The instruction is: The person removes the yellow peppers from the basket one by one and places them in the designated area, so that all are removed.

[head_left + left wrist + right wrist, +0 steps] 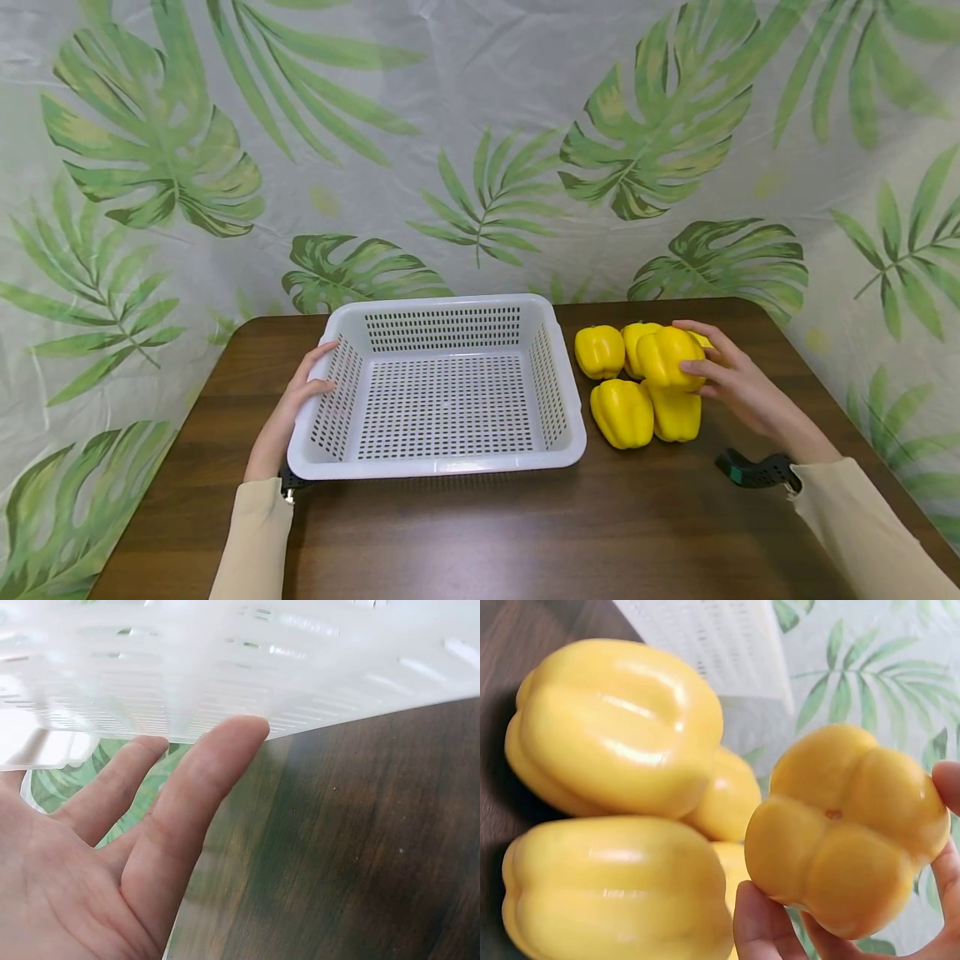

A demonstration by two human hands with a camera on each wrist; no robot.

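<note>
A white plastic basket [442, 467] with slotted walls sits left of the middle of the table. My left hand [296, 400] grips its left side, with fingertips over the rim in the head view. From the left wrist view, other fingers of the left hand [169, 832] lie along the outside of the slotted wall [315, 682]. Between the thumb and fingers of my right hand [731, 375] is a yellow bell pepper [669, 357], held above the other peppers. Its four-lobed bottom faces the right wrist camera, with the held pepper [847, 840] beside the lying ones.
Several more yellow bell peppers are grouped right of the basket, including a front-left pepper [622, 414] and a back-left pepper [600, 352]. The dark wooden table [480, 542] ends at a leaf-patterned cloth [495, 100] hanging behind it.
</note>
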